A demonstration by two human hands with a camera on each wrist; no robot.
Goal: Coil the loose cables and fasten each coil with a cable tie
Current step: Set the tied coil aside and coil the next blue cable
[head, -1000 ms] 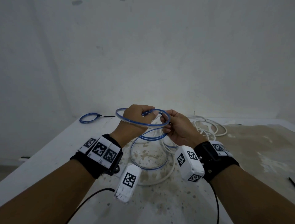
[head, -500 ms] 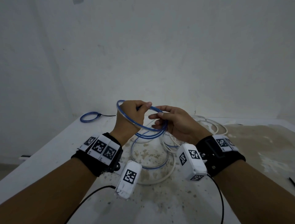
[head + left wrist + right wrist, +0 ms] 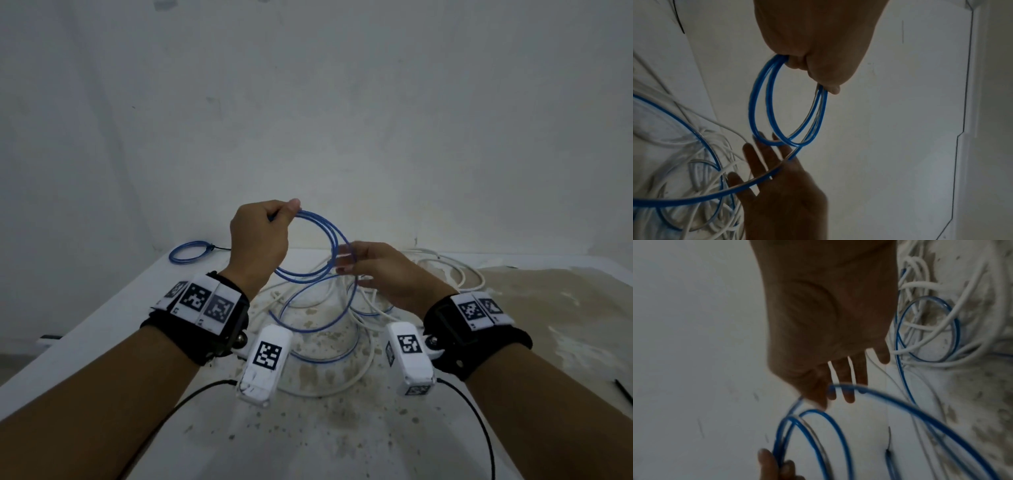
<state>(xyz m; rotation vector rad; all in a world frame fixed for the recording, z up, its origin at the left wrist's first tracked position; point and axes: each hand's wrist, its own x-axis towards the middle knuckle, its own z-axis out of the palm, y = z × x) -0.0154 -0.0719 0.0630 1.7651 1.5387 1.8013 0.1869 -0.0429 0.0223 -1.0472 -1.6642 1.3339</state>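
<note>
A stained, speckled white worktop [image 3: 342, 438] carries loose loops of thin white cable [image 3: 346, 383] tangled with blue cable. Above them, the right hand [image 3: 387, 274] is spread flat, its straight fingers [image 3: 764, 162] touching a trailing blue strand. The left hand [image 3: 260, 236], raised higher, pinches a round coil of glossy blue cable [image 3: 322, 253]. Farther back lies a smaller tied blue coil [image 3: 190, 251].
</note>
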